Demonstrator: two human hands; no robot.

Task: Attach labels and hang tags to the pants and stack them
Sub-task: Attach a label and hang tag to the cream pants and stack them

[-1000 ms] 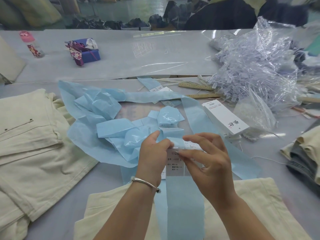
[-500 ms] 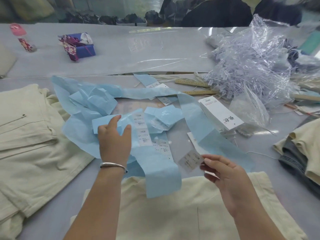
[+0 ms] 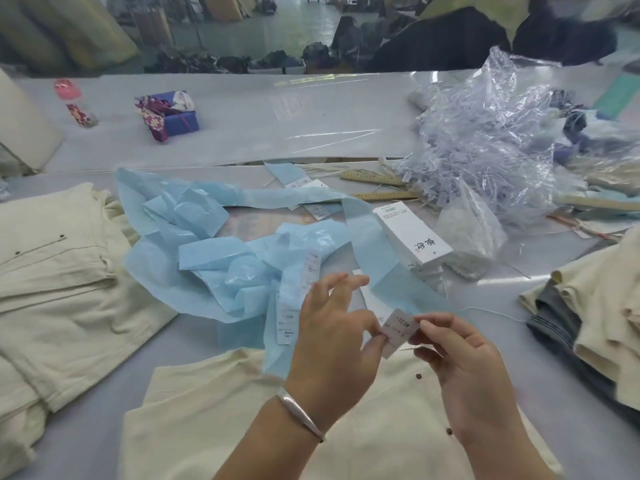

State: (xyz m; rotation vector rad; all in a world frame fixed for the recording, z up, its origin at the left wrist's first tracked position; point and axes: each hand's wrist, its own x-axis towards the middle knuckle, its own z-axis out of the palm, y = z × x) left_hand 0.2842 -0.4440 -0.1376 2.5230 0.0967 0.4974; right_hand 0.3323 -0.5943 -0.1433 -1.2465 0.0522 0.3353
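While I keep the printed label (image 3: pixel 398 330) pinched between left hand (image 3: pixel 336 337) and right hand (image 3: pixel 460 355), it hangs above the cream pants (image 3: pixel 242 420) at the worktop (image 3: pixel 242 123) near edge, presumably so its adhesive stays clear until placement.

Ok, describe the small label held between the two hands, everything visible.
The label is a small white rectangular sticker, paper-like, printed with dark digits and tiny lines too small to read. It is tilted and held in the air above the cream pants. The left hand pinches its left edge, the right hand its right.
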